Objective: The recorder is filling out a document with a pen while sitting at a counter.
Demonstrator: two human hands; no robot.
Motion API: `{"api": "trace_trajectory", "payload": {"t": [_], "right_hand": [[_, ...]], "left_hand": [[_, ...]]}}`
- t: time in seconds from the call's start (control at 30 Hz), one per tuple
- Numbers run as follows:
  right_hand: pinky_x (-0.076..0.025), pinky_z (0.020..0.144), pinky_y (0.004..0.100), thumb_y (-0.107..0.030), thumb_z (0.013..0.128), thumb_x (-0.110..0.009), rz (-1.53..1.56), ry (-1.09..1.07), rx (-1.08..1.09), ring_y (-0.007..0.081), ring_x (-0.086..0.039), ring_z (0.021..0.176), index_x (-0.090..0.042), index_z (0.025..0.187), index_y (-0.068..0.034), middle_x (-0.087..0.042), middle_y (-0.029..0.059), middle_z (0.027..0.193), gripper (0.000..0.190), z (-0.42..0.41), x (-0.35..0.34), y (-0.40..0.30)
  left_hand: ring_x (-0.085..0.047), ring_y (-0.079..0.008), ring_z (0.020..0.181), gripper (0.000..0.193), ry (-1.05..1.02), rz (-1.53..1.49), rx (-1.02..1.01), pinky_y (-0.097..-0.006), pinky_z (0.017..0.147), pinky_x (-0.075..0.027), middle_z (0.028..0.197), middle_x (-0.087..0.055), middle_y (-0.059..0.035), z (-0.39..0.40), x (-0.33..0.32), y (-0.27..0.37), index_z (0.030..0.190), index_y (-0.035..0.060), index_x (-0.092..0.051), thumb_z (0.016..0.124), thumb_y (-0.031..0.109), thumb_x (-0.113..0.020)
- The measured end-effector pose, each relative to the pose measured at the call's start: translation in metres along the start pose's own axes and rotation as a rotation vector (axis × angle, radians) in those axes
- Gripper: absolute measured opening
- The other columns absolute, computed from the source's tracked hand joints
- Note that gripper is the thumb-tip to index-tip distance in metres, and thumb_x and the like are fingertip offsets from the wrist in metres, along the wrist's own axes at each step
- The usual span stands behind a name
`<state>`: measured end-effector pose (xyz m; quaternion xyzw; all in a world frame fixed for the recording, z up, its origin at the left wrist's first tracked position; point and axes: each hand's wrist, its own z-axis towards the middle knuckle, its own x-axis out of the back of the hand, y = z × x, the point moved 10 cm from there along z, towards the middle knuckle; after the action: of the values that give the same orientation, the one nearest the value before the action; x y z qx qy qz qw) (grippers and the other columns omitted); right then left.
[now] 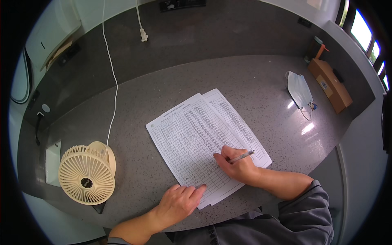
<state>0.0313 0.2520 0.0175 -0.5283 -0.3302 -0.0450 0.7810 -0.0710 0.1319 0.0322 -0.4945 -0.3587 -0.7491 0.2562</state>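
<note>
Two overlapping paper forms with ruled tables (183, 131) lie slanted on the speckled grey countertop (137, 110), many of their cells filled with handwriting. My right hand (237, 163) grips a pen (243, 156) and rests on the right part of the top sheet; the pen's tip is hidden behind the fingers. Near the lower left edge of that sheet, my left hand (180, 202) lies flat with its fingertips on the paper and holds nothing. The second sheet (234, 114) shows from beneath along the right side.
At the left stands a cream desk fan (87, 174) with a white cable (115, 92) running up from it. A blue face mask (300, 88) lies at the right, beside a brown cardboard box (329, 84) and a bottle (313, 50). A white plug (143, 35) hangs against the dark backsplash.
</note>
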Motion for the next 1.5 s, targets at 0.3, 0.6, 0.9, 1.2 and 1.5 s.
{"api": "trace_trajectory", "payload": {"t": [0.3, 0.6, 0.9, 1.2, 1.5], "right_hand": [[-0.035, 0.041, 0.0351, -0.012, 0.087, -0.065, -0.019, 0.015, 0.066, 0.0189, -0.047, 0.043, -0.049, 0.066, -0.002, -0.052, 0.0095, 0.054, 0.028, -0.001, 0.002, -0.005], [-0.034, 0.042, 0.0303, -0.016, 0.09, -0.064, 0.077, 0.119, 0.027, 0.0112, -0.043, 0.046, -0.049, 0.067, -0.003, -0.047, 0.0041, 0.053, 0.031, -0.006, 0.013, 0.004], [-0.035, 0.048, 0.025, -0.025, 0.094, -0.061, 0.444, -0.002, -0.149, 0.0059, -0.043, 0.056, -0.053, 0.074, -0.005, -0.051, -0.0014, 0.061, 0.03, 0.001, 0.043, -0.016], [-0.047, 0.058, 0.0276, -0.033, 0.093, -0.061, 0.07, -0.252, -0.293, 0.0098, -0.055, 0.064, -0.067, 0.091, -0.003, -0.062, 0.0038, 0.069, 0.031, -0.015, 0.042, 0.004], [-0.044, 0.05, 0.0263, -0.024, 0.088, -0.07, 0.096, -0.143, -0.113, 0.0072, -0.051, 0.056, -0.061, 0.078, -0.001, -0.06, 0.004, 0.061, 0.027, -0.012, 0.012, 0.015]], "left_hand": [[-0.056, -0.0162, 0.06, 0.034, 0.023, 0.013, 0.027, -0.0294, 0.058, -0.045, 0.068, -0.052, -0.0008, -0.002, -0.001, -0.001, 0.108, 0.0078, -0.064, 0.075, 0.01, -0.07], [-0.056, -0.0168, 0.06, 0.031, 0.022, 0.043, -0.027, -0.0288, 0.059, -0.045, 0.07, -0.052, -0.002, -0.001, -0.001, 0.005, 0.109, 0.0061, -0.063, 0.079, 0.011, -0.068], [-0.064, -0.0285, 0.069, 0.018, 0.092, -0.1, 0.099, -0.0386, 0.063, -0.05, 0.077, -0.064, -0.0082, 0.007, 0.008, -0.004, 0.098, 0.0078, -0.065, 0.08, 0.01, -0.066], [-0.062, -0.0282, 0.06, 0.033, -0.001, -0.01, 0.081, -0.0392, 0.055, -0.05, 0.069, -0.061, -0.0085, 0.025, 0.002, 0.02, 0.113, 0.0074, -0.062, 0.083, 0.02, -0.066], [-0.06, -0.0236, 0.055, 0.023, 0.154, 0.102, 0.003, -0.036, 0.052, -0.049, 0.064, -0.057, -0.006, 0.039, -0.018, 0.016, 0.102, 0.0092, -0.064, 0.083, 0.022, -0.066]]}}
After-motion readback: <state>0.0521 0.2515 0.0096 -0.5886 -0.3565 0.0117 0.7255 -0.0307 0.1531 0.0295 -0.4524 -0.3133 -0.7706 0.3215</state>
